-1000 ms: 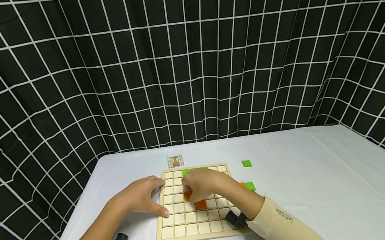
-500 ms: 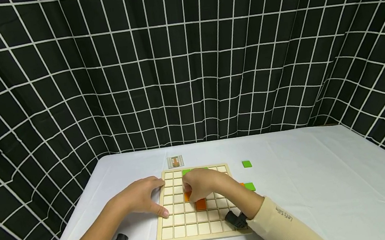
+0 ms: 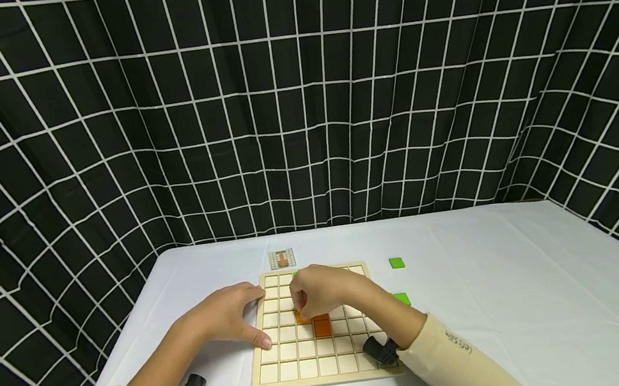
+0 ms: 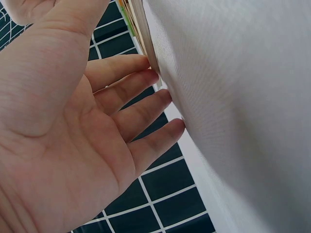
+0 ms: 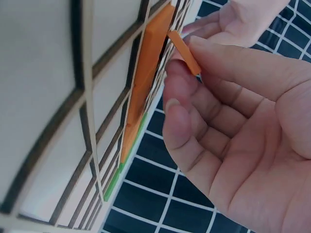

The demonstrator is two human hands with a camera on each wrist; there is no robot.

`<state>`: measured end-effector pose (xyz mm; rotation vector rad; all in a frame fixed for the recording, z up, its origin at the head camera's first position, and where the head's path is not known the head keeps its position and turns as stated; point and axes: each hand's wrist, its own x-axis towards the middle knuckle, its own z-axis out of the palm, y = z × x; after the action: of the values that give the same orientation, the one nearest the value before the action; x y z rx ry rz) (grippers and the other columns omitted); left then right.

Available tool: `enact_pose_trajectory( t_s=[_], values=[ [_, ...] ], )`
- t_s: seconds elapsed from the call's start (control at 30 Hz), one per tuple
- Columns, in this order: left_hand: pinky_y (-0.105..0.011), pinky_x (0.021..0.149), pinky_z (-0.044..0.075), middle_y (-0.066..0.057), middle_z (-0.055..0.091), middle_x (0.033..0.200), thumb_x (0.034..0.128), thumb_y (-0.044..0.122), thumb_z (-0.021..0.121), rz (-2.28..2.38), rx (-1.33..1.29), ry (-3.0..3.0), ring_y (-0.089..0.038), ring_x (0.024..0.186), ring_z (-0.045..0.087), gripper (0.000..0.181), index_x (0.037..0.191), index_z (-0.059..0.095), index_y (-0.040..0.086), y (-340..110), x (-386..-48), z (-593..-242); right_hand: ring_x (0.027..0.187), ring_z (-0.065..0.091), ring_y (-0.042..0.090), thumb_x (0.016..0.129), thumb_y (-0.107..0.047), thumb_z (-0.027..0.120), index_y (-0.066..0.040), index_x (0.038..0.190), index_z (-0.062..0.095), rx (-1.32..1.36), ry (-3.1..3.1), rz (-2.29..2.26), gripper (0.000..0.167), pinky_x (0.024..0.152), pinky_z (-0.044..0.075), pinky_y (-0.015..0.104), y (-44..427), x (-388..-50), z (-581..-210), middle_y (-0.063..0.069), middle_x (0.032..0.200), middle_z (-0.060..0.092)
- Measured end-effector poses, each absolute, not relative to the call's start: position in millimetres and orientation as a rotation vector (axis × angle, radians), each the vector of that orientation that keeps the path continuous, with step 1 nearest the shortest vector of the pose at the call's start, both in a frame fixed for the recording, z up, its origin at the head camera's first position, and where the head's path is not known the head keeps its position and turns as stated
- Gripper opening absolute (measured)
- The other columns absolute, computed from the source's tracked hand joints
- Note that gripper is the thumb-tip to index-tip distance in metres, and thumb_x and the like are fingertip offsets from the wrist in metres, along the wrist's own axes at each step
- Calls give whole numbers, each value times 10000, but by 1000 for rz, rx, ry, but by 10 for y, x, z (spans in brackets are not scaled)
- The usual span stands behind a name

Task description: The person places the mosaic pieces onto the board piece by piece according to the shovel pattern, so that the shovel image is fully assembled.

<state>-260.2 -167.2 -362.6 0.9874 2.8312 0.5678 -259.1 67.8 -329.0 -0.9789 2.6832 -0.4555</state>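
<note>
A pale wooden grid board [image 3: 291, 372] lies on the white table. My left hand [image 3: 220, 316] rests at its left edge, thumb on the rim; in the left wrist view the fingers are loosely extended, their tips by the board's side and the cloth. Over the board, my right hand [image 3: 321, 291] pinches a small orange square tile [image 5: 185, 53] between thumb and finger. That tile is tilted, one edge close to the board. Orange tiles [image 3: 323, 327] lie in the grid below the hand, with green tiles [image 5: 112, 185] beyond. The hand hides part of the grid.
Two loose green tiles lie right of the board, one farther back [image 3: 397, 263] and one [image 3: 402, 299] beside the right forearm. A small printed pattern card [image 3: 281, 259] lies behind the board. A black curtain [image 3: 298, 104] with white gridlines hangs behind the table.
My right hand has lifted slightly, and more orange shows under its fingers. The orange tile seen earlier beside the near green tile is no longer visible. The left hand has stayed in place.
</note>
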Motion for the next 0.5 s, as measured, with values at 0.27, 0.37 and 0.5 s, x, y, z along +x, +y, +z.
enact_pose_trajectory(
  t_s=[0.27,0.37,0.5],
  values=[
    [-498,1009,456,-75,638,1229,609,590,893,568,988,2827,-282,1155,587,831,1205,648,65,-1678,-2605,-3629,686,536,79,797,16,797,-150,844,644,-1043,2639,-409,230,633,475,224,667,-2578,-3283,-82,747,594],
    [-496,1007,457,-78,637,1227,613,583,894,567,1000,2828,-280,1152,587,828,1204,646,57,-1676,-2594,-3620,674,537,76,798,40,772,-158,837,647,-1063,2627,-384,237,622,477,219,660,-2560,-3279,-88,750,595],
    [-495,996,462,-69,641,1204,617,567,899,574,1016,2828,-274,1128,593,800,1185,648,62,-1674,-2577,-3608,670,520,81,796,83,740,-159,812,654,-1083,2627,-364,258,610,473,213,644,-2530,-3272,-93,757,590]
  ],
)
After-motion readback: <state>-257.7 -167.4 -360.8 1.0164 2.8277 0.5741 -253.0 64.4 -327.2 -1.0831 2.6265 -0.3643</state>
